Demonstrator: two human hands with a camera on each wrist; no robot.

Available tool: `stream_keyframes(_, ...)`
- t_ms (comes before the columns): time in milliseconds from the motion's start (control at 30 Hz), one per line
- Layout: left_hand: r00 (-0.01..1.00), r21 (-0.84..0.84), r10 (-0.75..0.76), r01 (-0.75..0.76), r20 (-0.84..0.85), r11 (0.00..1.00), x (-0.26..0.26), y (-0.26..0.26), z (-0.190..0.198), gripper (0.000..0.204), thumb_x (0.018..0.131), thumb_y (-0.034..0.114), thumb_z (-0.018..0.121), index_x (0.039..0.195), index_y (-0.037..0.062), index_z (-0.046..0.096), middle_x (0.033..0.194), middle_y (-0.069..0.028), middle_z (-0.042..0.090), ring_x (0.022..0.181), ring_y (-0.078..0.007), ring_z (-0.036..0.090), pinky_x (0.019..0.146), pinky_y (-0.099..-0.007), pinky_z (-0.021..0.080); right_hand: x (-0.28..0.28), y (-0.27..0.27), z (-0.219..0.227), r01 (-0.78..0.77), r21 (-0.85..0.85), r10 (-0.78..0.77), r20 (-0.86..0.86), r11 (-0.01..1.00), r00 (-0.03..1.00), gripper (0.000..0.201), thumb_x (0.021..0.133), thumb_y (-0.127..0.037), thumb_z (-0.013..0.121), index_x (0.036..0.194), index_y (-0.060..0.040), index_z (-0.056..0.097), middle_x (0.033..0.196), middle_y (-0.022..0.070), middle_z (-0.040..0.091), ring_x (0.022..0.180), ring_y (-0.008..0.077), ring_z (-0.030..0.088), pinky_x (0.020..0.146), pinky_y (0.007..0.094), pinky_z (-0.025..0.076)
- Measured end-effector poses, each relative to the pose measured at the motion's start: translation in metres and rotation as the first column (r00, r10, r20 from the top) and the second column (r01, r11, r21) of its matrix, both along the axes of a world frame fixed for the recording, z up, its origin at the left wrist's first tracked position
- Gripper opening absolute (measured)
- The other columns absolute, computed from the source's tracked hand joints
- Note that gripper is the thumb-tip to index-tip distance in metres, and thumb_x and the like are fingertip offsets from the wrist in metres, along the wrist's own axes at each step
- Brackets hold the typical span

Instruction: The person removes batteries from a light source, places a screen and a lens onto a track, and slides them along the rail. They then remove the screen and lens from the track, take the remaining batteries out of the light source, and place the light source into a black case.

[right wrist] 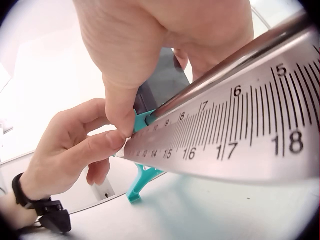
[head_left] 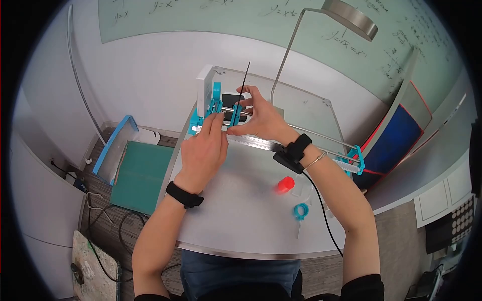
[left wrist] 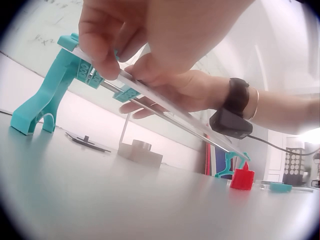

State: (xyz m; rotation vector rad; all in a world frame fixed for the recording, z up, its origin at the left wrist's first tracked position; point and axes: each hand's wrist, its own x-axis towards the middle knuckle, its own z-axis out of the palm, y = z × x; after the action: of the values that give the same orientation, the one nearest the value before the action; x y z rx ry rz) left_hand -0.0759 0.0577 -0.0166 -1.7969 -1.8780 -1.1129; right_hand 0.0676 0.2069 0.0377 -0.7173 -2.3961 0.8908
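A ruler [right wrist: 220,145] runs along twin metal rails [left wrist: 165,112] between teal end stands [left wrist: 47,95]. My left hand [head_left: 203,150] is at the ruler's left end, fingertips pinching its edge close to the teal stand. Right beside it, my right hand [head_left: 263,118] grips a teal slider [head_left: 235,116] on the rails between thumb and fingers. That slider carries a dark panel [right wrist: 165,77], seen edge-on as a thin black line in the head view. To its left stand another teal slider and an upright white panel [head_left: 204,90].
A red candle-shaped piece [head_left: 286,184] stands on the white table [head_left: 226,210]. Near it lies a teal ring holder [head_left: 300,211] with a thin pin. A lamp [head_left: 351,19] arches over the back, and a black cable [head_left: 324,210] trails from my right wrist.
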Motion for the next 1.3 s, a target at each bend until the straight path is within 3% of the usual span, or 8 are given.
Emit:
stream_keyframes(67,1.0,0.003,-0.02,0.02,-0.024,1.0,0.001,0.002,-0.002,0.039,0.094,0.013,0.063,0.131,0.0052,0.056,0.129,-0.0099,0.065,0.073,-0.0341,0.071,0.059,-0.0425,0.056,0.0,0.0,0.001,-0.004,0.002,0.004,0.006,1.0,1.0,0.123,0.058,-0.038,0.098,0.152,-0.0011,0.027,0.126,0.0266,0.061,0.089,0.0281,0.066,0.084,0.0363,0.054)
stream_keyframes(133,1.0,-0.015,-0.021,0.02,-0.019,1.0,0.004,0.0,0.002,0.038,0.093,0.012,0.062,0.13,0.0051,0.057,0.128,-0.01,0.066,0.074,-0.0343,0.071,0.059,-0.0424,0.056,0.0,0.0,0.001,-0.002,-0.01,0.002,0.012,1.0,1.0,0.108,0.062,-0.029,0.097,0.147,-0.008,0.034,0.122,0.0169,0.06,0.105,0.0257,0.063,0.087,0.036,0.054)
stream_keyframes(633,0.998,-0.016,-0.053,0.052,-0.023,0.999,0.008,0.0,0.003,0.04,0.091,0.01,0.062,0.13,0.0045,0.056,0.127,-0.0104,0.067,0.073,-0.0337,0.071,0.06,-0.0415,0.057,0.02,-0.002,0.005,0.032,0.031,-0.033,0.038,0.999,0.999,0.104,0.063,-0.027,0.097,0.145,-0.0068,0.036,0.122,0.0176,0.063,0.114,0.0274,0.062,0.097,0.0378,0.051)
stream_keyframes(667,0.998,0.002,-0.053,0.053,-0.027,0.999,0.008,0.0,0.002,0.04,0.091,0.01,0.062,0.13,0.0046,0.056,0.126,-0.0106,0.067,0.073,-0.0336,0.071,0.059,-0.0412,0.056,0.028,0.002,0.003,0.005,0.059,-0.005,0.005,0.998,1.0,0.112,0.06,-0.033,0.095,0.148,-0.0051,0.033,0.121,0.0247,0.065,0.106,0.0342,0.065,0.094,0.0392,0.054)
stream_keyframes(1033,0.998,-0.005,-0.059,0.059,-0.021,0.998,0.007,0.001,0.002,0.039,0.09,0.007,0.062,0.129,0.0045,0.056,0.124,-0.0115,0.068,0.072,-0.0321,0.07,0.058,-0.0405,0.055,0.059,-0.001,0.011,0.059,0.062,-0.063,0.055,0.996,0.997,0.108,0.059,-0.031,0.094,0.146,-0.0065,0.035,0.122,0.0232,0.062,0.099,0.0298,0.063,0.094,0.0367,0.053)
stream_keyframes(1100,0.997,0.004,-0.068,0.068,-0.025,0.998,0.009,0.001,0.003,0.04,0.09,0.006,0.061,0.129,0.0045,0.056,0.123,-0.0116,0.068,0.072,-0.0325,0.07,0.058,-0.0408,0.055,0.06,-0.003,0.012,0.056,-0.045,-0.054,0.039,0.997,0.998,0.101,0.062,-0.022,0.098,0.143,-0.0035,0.04,0.119,0.0109,0.057,0.106,0.0211,0.055,0.103,0.0351,0.046)
stream_keyframes(1233,0.996,-0.015,-0.086,0.085,-0.031,0.996,0.018,0.005,0.003,0.044,0.086,0.003,0.062,0.13,0.0047,0.056,0.125,-0.012,0.067,0.074,-0.0332,0.07,0.06,-0.0407,0.055,0.061,0.005,0.002,0.05,-0.039,-0.05,-0.003,0.998,0.999,0.101,0.062,-0.024,0.098,0.143,-0.0036,0.04,0.117,0.0116,0.057,0.103,0.0216,0.055,0.102,0.0348,0.045)
stream_keyframes(1300,0.995,-0.005,-0.097,0.096,-0.033,0.995,0.025,0.007,0.002,0.046,0.084,0.001,0.062,0.13,0.0045,0.056,0.125,-0.0121,0.067,0.075,-0.033,0.07,0.06,-0.0405,0.055,0.06,0.009,0.0,0.025,0.039,-0.025,0.004,0.999,1.0,0.111,0.06,-0.034,0.094,0.147,-0.0025,0.034,0.121,0.0244,0.062,0.091,0.0267,0.064,0.087,0.0342,0.054)
